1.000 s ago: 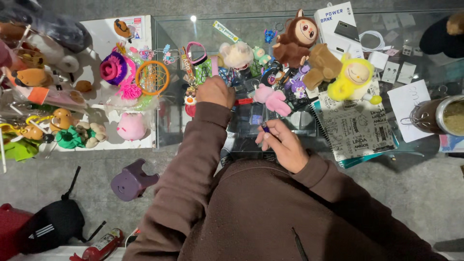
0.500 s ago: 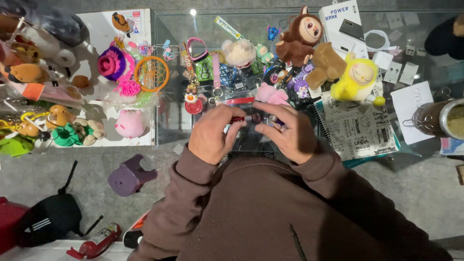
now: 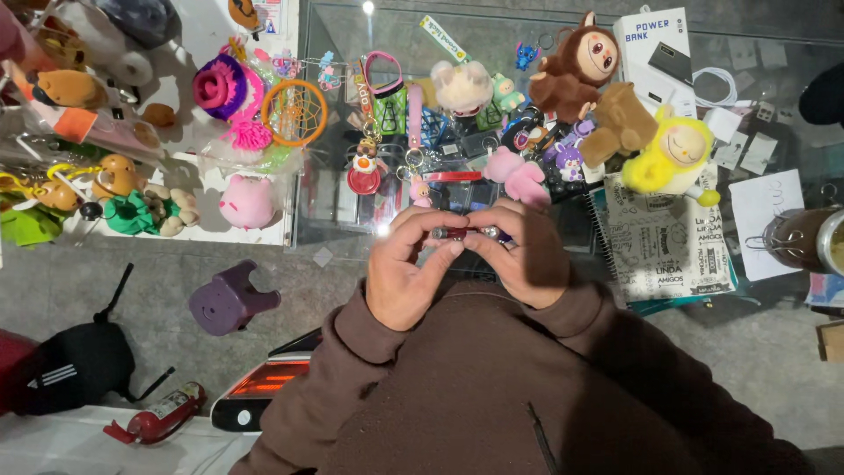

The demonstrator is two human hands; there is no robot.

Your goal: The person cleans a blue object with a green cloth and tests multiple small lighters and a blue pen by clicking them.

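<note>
Both my hands are together in front of my chest, over the near edge of a glass counter (image 3: 492, 53). My left hand (image 3: 406, 274) and my right hand (image 3: 520, 257) pinch the two ends of a small dark red, shiny oblong object (image 3: 463, 234) between fingertips. What it is exactly I cannot tell. Just beyond my fingers lie a pink plush keychain (image 3: 517, 174), a red round charm (image 3: 362, 179) and several other keychains. My brown sleeves fill the lower part of the view.
Plush toys crowd the counter: a brown monkey (image 3: 576, 69), a yellow-hooded doll (image 3: 670, 158), a white fluffy one (image 3: 462, 85). A spiral notebook (image 3: 668, 246) and metal cup (image 3: 804, 237) sit right. Left, a white table (image 3: 207, 230) holds toys. On the floor: purple stool (image 3: 227, 299), black bag (image 3: 75, 365).
My left hand came back from the keychains on the counter to meet my right hand. Both now hold the small red object together, closer to my chest.
</note>
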